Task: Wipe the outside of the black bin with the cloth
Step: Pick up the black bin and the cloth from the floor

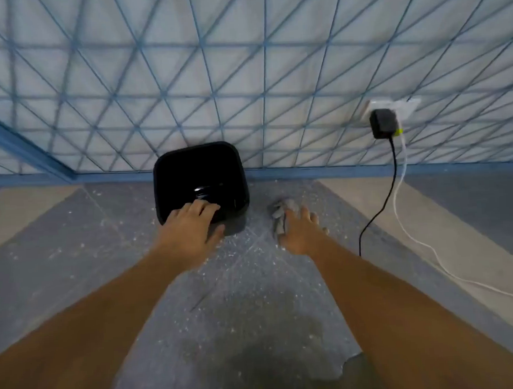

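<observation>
A glossy black bin [199, 173] with rounded corners stands on the floor against the wall. My left hand [188, 227] lies over its near rim, fingers stretched over the edge and thumb spread below it. To the right of the bin a crumpled grey cloth [281, 212] lies on the floor. My right hand [300, 232] rests on the cloth with its fingers spread over it; the cloth's near part is hidden under the hand.
The wall [243, 76] behind is white with blue diagonal lines and a blue skirting. A black plug [382, 123] sits in a wall socket at the right, with a black cable [378, 214] and a white cable [424, 242] trailing over the speckled grey floor [239, 284].
</observation>
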The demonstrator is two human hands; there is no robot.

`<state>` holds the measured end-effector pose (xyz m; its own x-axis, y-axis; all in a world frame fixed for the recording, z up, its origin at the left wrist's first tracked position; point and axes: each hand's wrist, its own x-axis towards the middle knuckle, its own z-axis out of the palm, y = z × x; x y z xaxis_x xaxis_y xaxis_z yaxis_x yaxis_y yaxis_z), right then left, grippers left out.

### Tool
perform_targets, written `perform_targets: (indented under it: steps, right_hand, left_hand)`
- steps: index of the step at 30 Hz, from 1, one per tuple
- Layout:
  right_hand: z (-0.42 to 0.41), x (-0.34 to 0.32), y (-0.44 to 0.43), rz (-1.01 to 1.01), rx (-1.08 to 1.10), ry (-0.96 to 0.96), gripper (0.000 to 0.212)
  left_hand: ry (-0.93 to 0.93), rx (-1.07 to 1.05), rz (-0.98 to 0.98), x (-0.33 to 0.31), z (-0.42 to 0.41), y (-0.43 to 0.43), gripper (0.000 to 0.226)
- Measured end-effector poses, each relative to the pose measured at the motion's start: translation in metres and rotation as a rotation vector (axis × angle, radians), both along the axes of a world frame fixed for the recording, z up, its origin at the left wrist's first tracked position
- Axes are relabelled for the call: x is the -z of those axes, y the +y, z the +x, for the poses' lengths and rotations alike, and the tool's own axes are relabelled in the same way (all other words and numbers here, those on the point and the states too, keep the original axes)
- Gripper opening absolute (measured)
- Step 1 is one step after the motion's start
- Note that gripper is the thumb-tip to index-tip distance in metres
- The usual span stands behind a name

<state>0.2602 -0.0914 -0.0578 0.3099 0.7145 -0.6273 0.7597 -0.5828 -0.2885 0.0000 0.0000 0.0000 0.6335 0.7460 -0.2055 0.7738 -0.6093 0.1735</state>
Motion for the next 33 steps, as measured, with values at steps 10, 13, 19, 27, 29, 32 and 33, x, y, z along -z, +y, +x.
perform_targets:
  steps: [10,13,19,27,29,32,33]
  right_hand:
    - [-0.005,0.111,0.01,-0.146,0.062,-0.009,0.071]
    - [-0.008,0.125,0.005,-0.16,0.09,-0.032,0.074]
    - [-0.007,0.138,0.008,-0.212,0.109,-0.036,0.073]
    - [-0.004,0.139,0.022,0.347,0.477,-0.002,0.015]
    - [-0.006,0.128,0.029,0.394,0.768,0.162,0.007]
    - [-0.007,0.112,0.036,0.278,1.008,0.385,0.04]
    - [-0.005,0.11,0.037,0.23,1.029,0.439,0.043]
  left_hand:
    - [-0.042,0.246,0.288,0.059,-0.002,0.015,0.052]
    - [-0.049,0.276,0.335,0.063,0.005,0.016,0.051]
    - [-0.197,0.143,0.161,0.07,0.011,0.018,0.037]
    - [-0.2,0.114,0.181,0.073,0.014,0.02,0.037]
    - [-0.205,0.107,0.176,0.072,0.015,0.018,0.037]
    - [-0.238,0.059,0.171,0.068,0.018,0.017,0.038]
    - [-0.252,0.033,0.157,0.066,0.02,0.018,0.039]
